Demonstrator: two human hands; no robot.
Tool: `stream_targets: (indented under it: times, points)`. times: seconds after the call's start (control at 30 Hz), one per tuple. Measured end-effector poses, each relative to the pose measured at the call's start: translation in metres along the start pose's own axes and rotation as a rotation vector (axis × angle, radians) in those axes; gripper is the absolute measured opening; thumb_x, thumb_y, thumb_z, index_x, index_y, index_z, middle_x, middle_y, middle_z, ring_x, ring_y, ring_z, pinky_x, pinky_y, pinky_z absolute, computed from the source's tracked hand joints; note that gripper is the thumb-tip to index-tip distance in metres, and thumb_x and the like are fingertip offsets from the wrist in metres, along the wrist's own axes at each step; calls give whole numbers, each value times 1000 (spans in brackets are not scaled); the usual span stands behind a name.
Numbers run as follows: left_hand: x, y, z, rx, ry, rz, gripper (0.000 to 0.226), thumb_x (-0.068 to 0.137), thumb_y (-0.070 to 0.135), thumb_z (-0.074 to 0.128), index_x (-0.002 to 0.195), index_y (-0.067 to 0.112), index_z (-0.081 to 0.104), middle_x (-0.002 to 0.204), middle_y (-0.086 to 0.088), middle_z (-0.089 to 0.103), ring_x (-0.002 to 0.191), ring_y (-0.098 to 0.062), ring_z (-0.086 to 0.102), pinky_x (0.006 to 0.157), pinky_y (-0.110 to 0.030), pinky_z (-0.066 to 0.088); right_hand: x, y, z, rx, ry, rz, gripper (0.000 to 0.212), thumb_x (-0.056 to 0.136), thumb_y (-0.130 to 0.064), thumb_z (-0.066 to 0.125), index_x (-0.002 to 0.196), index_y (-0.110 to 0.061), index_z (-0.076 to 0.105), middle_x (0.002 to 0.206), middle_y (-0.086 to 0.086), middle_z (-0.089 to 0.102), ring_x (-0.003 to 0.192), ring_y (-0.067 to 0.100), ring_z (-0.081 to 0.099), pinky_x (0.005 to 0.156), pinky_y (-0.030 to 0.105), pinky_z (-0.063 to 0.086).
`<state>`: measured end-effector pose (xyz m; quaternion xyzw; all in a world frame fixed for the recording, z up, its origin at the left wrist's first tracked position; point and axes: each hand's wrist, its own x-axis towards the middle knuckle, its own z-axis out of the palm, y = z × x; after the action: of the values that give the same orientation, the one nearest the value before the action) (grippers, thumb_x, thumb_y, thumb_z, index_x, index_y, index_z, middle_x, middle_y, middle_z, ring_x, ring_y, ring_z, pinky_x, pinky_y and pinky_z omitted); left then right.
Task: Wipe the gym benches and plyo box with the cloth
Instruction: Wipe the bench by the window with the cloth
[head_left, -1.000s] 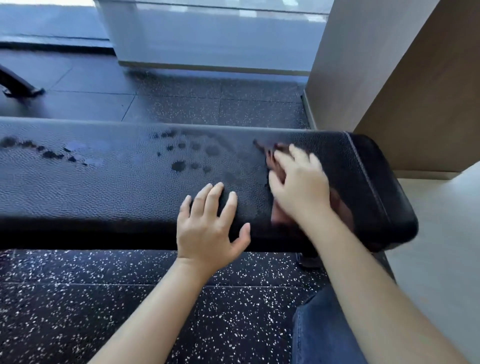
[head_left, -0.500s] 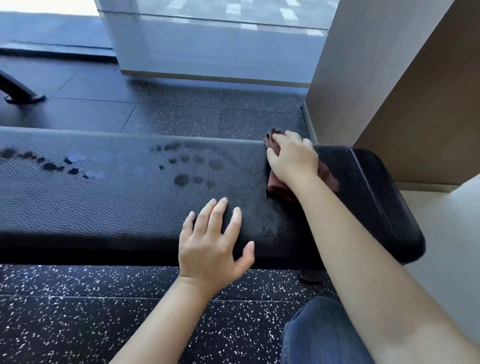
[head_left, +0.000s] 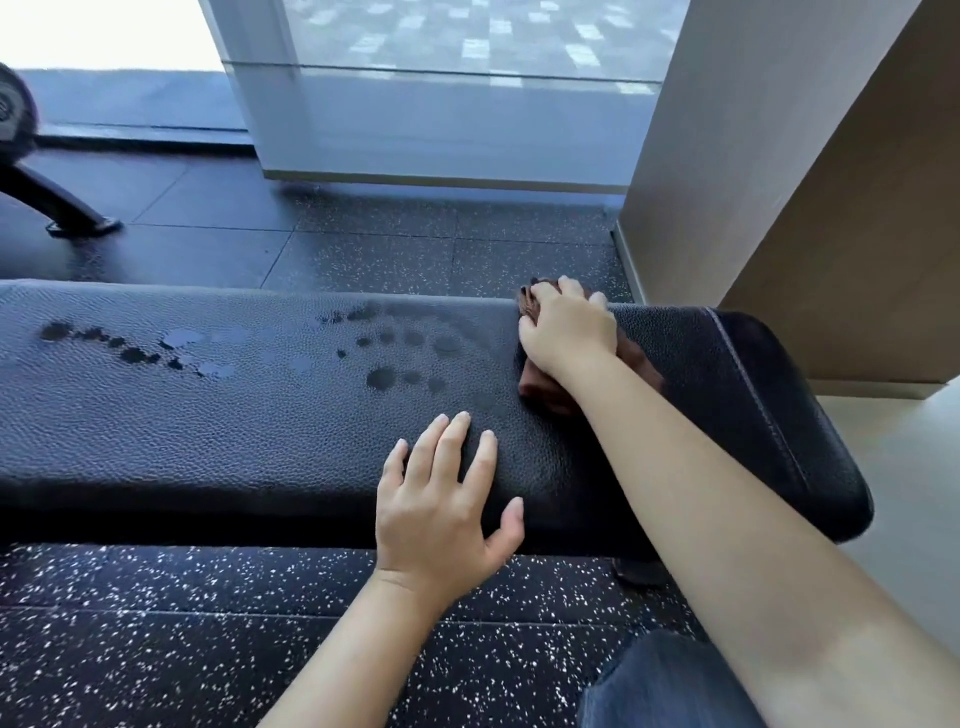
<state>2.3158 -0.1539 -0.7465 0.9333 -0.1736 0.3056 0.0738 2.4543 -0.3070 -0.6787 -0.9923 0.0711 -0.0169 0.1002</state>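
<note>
Wet spots (head_left: 382, 376): I see dark droplets on the black padded desk (head_left: 208, 431), left and centre.
Left hand (head_left: 441, 509): flat, fingers spread wide, resting on the desk's near edge.
Cloth (head_left: 543, 389): brown, bunched at the desk's far edge.
Right hand (head_left: 566, 332): fingers curled over the cloth, gripping it.
</note>
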Motion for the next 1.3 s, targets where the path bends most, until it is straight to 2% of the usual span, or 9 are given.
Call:
stream_targets:
  times: [0.13, 0.27, 0.4, 0.57, 0.73, 0.87, 1.0, 1.17, 1.3]
  points:
    - [1, 0, -2, -11, -21, -4, 53, 74, 46, 49, 107, 11, 70, 119, -15, 63, 110, -31, 59, 91, -46, 38, -17, 19, -2, -32, -58, -96, 67, 86, -53, 47, 144, -30, 23, 156, 3, 11, 136, 38, 20, 112, 46, 21]
    - [1, 0, -2, -23, -23, -8, 53, 75, 46, 49, 108, 11, 70, 119, -15, 63, 110, -31, 59, 91, -45, 38, -73, 26, 0, 37, 9, -136, 61, 86, -45, 50, 142, -29, 30, 154, 0, 18, 136, 34, 22, 111, 43, 23]
    - [0, 0, -2, -46, -25, -7, 53, 77, 45, 47, 110, 10, 69, 121, -15, 62, 112, -32, 58, 92, -46, 38, -125, 18, 7, 85, 149, -167, 54, 82, -40, 43, 134, -24, 46, 148, 3, 35, 131, 39, 33, 101, 49, 36]
    - [1, 0, -1, -41, -30, -8, 53, 75, 45, 47, 109, 10, 69, 121, -15, 62, 111, -31, 57, 91, -45, 38, -43, 16, 9, 59, 66, -196, 50, 89, -32, 46, 138, -25, 39, 151, 4, 28, 132, 36, 28, 112, 43, 24]
    - [1, 0, -5, -54, -75, -25, 53, 78, 45, 44, 109, 11, 69, 121, -14, 63, 114, -29, 54, 92, -45, 39, 15, -5, 10, 36, 18, -115, 43, 91, -32, 41, 132, -20, 43, 143, 8, 36, 120, 39, 38, 99, 42, 34]
    - [-1, -1, -12, -88, -141, -18, 52, 79, 43, 46, 112, 9, 68, 123, -15, 61, 116, -29, 51, 93, -47, 40, -60, 4, 11, 95, 89, -175, 46, 86, -30, 47, 131, -21, 47, 144, 7, 37, 123, 38, 37, 103, 44, 33]
    - [4, -11, -23, -161, -148, 13, 49, 81, 37, 46, 111, 3, 66, 122, -20, 59, 115, -34, 52, 91, -54, 43, -136, 0, 15, 107, 242, -214, 46, 72, -28, 53, 115, -17, 63, 129, 12, 56, 111, 48, 51, 89, 54, 45]
    - [19, -54, -38, -68, -136, 10, 49, 81, 37, 45, 111, 5, 66, 122, -20, 59, 114, -37, 54, 94, -55, 40, -78, -11, 17, 89, 84, -178, 48, 87, -30, 49, 135, -24, 45, 149, 6, 32, 132, 40, 29, 111, 47, 26]
    - [2, -76, -29, -66, -223, -10, 54, 82, 43, 42, 115, 8, 67, 123, -18, 60, 113, -37, 56, 91, -58, 42, -13, -43, 14, 60, 18, -90, 47, 91, -34, 41, 136, -22, 40, 150, 7, 28, 129, 40, 30, 108, 46, 28]
